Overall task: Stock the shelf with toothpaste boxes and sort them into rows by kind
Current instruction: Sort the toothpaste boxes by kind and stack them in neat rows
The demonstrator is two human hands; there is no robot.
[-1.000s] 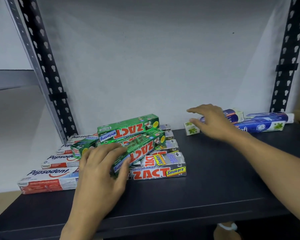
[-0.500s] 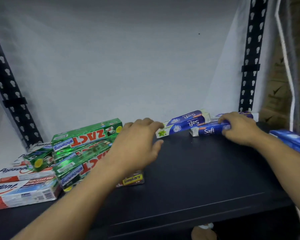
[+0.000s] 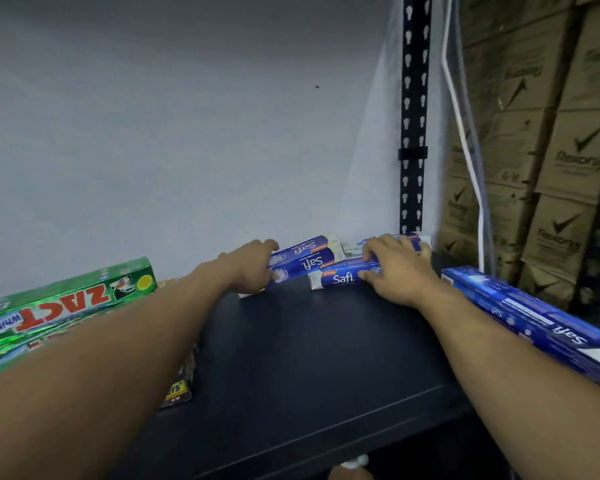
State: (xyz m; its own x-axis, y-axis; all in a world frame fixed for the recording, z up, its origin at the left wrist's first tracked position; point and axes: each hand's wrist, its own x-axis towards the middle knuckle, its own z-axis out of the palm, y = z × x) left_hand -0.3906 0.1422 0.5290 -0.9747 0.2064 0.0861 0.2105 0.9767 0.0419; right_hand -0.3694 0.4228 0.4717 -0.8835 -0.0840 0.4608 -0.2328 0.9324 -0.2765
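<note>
Several blue Safi toothpaste boxes lie at the back right of the black shelf [image 3: 309,358]. My left hand [image 3: 248,268] holds the left end of a slanted pair of Safi boxes [image 3: 305,261]. My right hand [image 3: 395,268] lies over another Safi box [image 3: 340,278] in front, its fingers curled round the box's right end, with more blue boxes under the palm. A long blue Safi box [image 3: 527,317] lies at the shelf's right edge. Green Zact boxes [image 3: 66,299] are stacked at the left, partly hidden by my left forearm.
A black perforated upright [image 3: 414,116] stands at the back right corner against the white wall. Brown cardboard cartons [image 3: 551,150] are stacked beyond the right side, with a white cable [image 3: 465,116] hanging before them. A silver Zact Smokers box [image 3: 179,389] peeks out under my left forearm.
My view has swung right. My left hand left the green Zact stack and reached right onto the slanted Safi boxes. My right hand stays on the Safi boxes at the back.
</note>
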